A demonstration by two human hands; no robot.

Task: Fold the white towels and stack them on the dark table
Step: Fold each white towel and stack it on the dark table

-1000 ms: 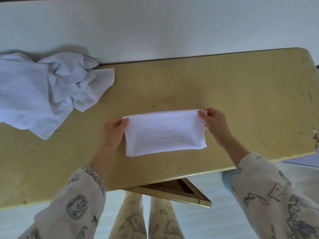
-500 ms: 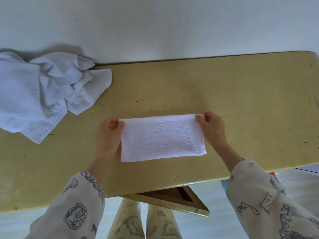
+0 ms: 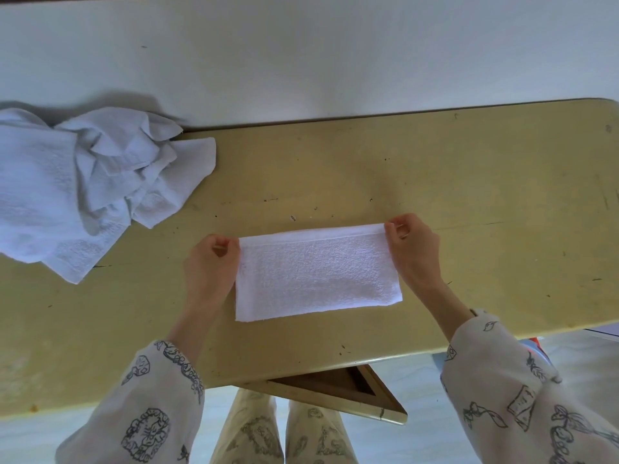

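Folded towel [image 3: 316,272] now lies flat mid table [image 3: 469,182], it hung lifted 1 s ago. Left hand [image 3: 209,269] and right hand [image 3: 413,252] each pinch a far corner. 1 fold down; crumpled towel pile [image 3: 83,182] left waits

Both arms reach forward from the lower edge of the view, in loose pale sleeves printed with dark line drawings, the wrists bare. The left hand [image 3: 209,262] lies palm down, its thumb and fingers curled into a pinching grip at the far left corner of the folded towel [image 3: 316,272]. The right hand [image 3: 413,252] mirrors it, pinching the far right corner, knuckles up. The forearms angle inward toward each other, and two patterned trouser legs show below.
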